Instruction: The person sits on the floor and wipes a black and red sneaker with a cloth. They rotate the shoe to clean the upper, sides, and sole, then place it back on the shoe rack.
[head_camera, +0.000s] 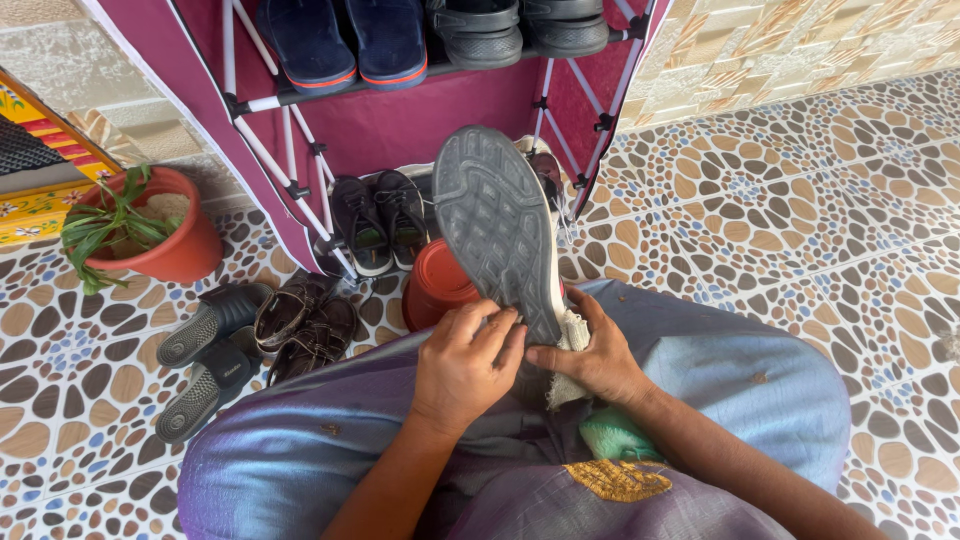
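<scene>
2 hands meet over my lap at the heel of a grey-soled shoe, which stands tilted with its tread facing me, toe up toward the rack. My left hand has its fingers curled together and pinched on the sole's lower edge; my right hand grips the heel from the side, fingers closed on it and on a pale cloth hanging beneath. I sit on a tiled floor patterned in brown, tan and blue pebble shapes, with a pale stone-look wall behind. Just beyond the shoe stands a red bucket; its contents are hidden from me. A maroon fabric shoe rack holds 2 navy slippers and 2 black sandals above, 1 black sneaker pair below. At left, a terracotta pot holds a green plant. Brown sandals and grey shoes lie on the tiles nearby.
</scene>
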